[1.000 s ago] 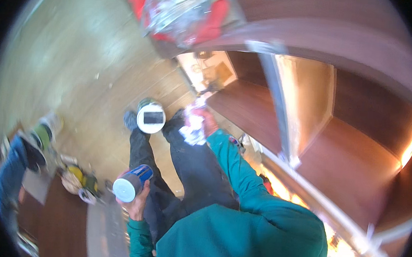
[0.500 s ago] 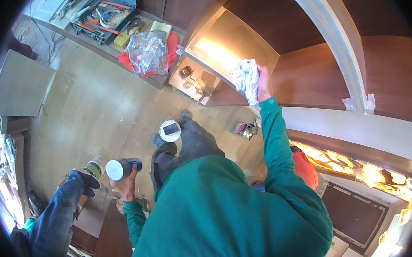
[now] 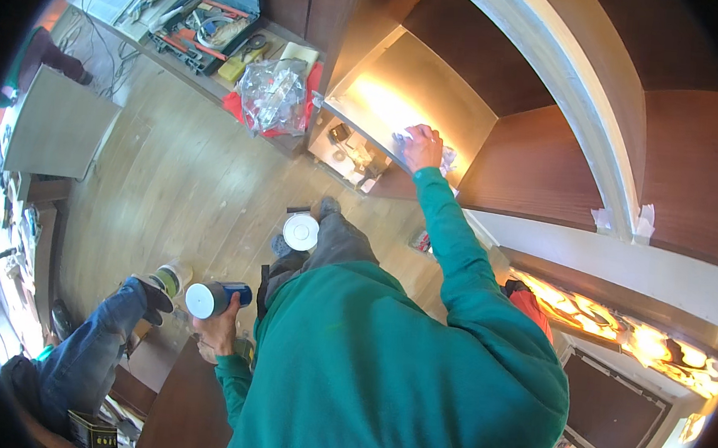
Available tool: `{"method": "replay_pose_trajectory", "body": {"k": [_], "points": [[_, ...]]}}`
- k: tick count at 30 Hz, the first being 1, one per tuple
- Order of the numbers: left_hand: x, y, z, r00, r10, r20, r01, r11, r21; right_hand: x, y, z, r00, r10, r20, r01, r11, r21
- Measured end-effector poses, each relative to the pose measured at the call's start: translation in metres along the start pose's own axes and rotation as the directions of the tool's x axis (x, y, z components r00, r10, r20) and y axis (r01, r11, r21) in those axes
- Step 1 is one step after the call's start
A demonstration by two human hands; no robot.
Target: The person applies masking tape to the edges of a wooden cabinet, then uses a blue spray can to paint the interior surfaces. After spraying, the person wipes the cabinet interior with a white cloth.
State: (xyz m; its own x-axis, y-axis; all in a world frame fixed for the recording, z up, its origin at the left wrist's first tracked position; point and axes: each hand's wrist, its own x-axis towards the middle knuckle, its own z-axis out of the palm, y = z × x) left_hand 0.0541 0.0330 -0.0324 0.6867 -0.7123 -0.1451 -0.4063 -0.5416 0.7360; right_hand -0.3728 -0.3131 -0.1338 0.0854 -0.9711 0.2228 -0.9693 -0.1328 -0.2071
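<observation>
My left hand (image 3: 216,332) is wrapped round a cylindrical can (image 3: 202,300) with a white end and a dark blue side, held low on my left. With its arm stretched forward, my right hand (image 3: 422,149) grips a crumpled white cloth (image 3: 448,158). It presses the cloth onto the front part of a brightly lit cabinet shelf (image 3: 367,112). Most of the cloth is under my fingers, with folds showing on both sides.
A round white lid (image 3: 300,232) is near my feet. An open toolbox (image 3: 201,34) and a clear plastic bag (image 3: 274,97) lie on a ledge at the far left. Another person's jeans-clad leg (image 3: 101,335) is at lower left. A curved pale frame (image 3: 576,93) arches at right.
My right hand has come down and left with the cloth, from in front of the cabinet onto the lit shelf. The left hand still holds the can.
</observation>
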Motion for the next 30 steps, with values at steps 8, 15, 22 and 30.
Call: {"method": "replay_pose_trajectory", "body": {"k": [8, 15, 22, 30], "points": [[-0.011, 0.016, 0.020, 0.997, -0.046, 0.060, 0.049, 0.998, -0.038, 0.054, -0.041, 0.014, 0.991, -0.133, 0.029, 0.133, 0.991, 0.015], [-0.009, 0.024, 0.035, 0.998, -0.056, 0.023, 0.056, 0.998, -0.023, 0.020, -0.013, 0.001, 1.000, 0.023, 0.014, -0.022, 0.996, -0.091], [-0.006, 0.044, 0.032, 0.999, -0.016, 0.044, 0.016, 1.000, -0.004, 0.089, -0.053, 0.024, 0.980, -0.200, 0.015, 0.200, 0.979, -0.026], [-0.014, 0.040, 0.032, 0.999, -0.030, -0.013, 0.030, 0.998, -0.046, 0.028, -0.014, 0.009, 0.998, -0.060, 0.023, 0.061, 0.995, -0.077]]}}
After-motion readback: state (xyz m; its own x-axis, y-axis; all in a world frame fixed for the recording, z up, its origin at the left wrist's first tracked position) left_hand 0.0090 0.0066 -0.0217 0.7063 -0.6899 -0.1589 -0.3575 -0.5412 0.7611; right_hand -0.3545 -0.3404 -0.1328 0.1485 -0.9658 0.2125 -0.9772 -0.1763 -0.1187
